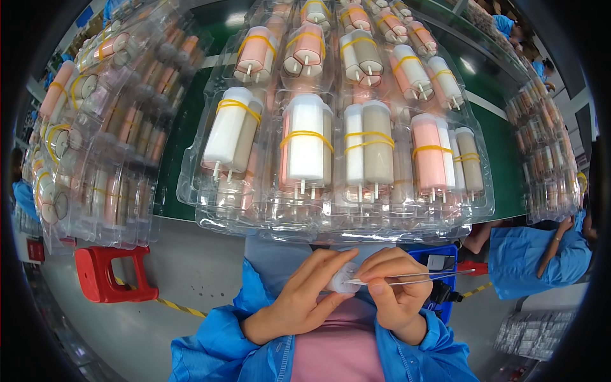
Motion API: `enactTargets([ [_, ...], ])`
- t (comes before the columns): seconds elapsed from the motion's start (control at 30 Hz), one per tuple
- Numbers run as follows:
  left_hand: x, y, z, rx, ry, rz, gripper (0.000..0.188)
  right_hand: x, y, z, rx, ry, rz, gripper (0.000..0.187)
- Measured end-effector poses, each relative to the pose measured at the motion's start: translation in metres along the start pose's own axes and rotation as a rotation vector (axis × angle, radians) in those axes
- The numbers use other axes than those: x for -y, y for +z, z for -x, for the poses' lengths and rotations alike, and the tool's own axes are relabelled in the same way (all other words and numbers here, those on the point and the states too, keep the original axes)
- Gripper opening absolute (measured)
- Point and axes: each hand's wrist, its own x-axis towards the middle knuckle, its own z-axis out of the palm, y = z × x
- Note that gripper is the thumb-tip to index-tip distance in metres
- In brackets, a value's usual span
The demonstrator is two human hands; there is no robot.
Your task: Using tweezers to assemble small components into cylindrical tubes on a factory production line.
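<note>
Fingers (312, 274), left hand (289, 305): curved inward, thumb below and fingers above, closed about one round piece (345, 278), translucent white. Fingers, right hand (402, 291): bunched, thumb against fingertips, clamped on tweezers (417, 278), slender, metal; working end leftward, at the round piece. Whether the pale point there is a tip or a scrap in the tips: cannot tell.

Location of round piece: held up between the hands, just off the near edge of the surface (178, 191), green, around its middle.

Step in hand, by judgement: close tweezer work on the round piece. Next move, likewise judged, calls for a steady left grip and fine control of the tips.

Clear trays (207, 213), stacked: at the near edge, middle. Contents: tubes (305, 159), white, pink and grey, bundled in yellow bands (235, 105), thin stems toward the near edge.

Further tray stacks, filled: one toward the left, one toward the right.

Beyond the near edge: red stool (95, 283), left; blue bin (445, 312), right; co-worker (519, 261) in blue, farther right.
</note>
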Motion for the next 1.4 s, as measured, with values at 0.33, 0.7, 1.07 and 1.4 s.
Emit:
enactTargets([
  [0.33,0.0010,0.0002,0.0009,0.002,0.005,-0.026,0.060,0.0026,0.0011,-0.0005,0.029,-0.046,0.109,0.010],
  [0.7,-0.0023,-0.0012,0.0004,0.005,0.027,-0.069,0.061,0.0027,0.0011,0.0003,0.058,-0.153,0.196,0.012],
  [1.07,-0.0014,0.0017,0.0018,0.000,0.012,-0.068,0.059,0.0043,-0.0034,-0.0031,0.031,0.083,0.016,0.009],
  [1.4,0.0017,-0.0003,0.0021,0.078,-0.050,0.231,0.057,0.0026,-0.0038,0.0043,-0.079,0.049,-0.113,0.010],
])
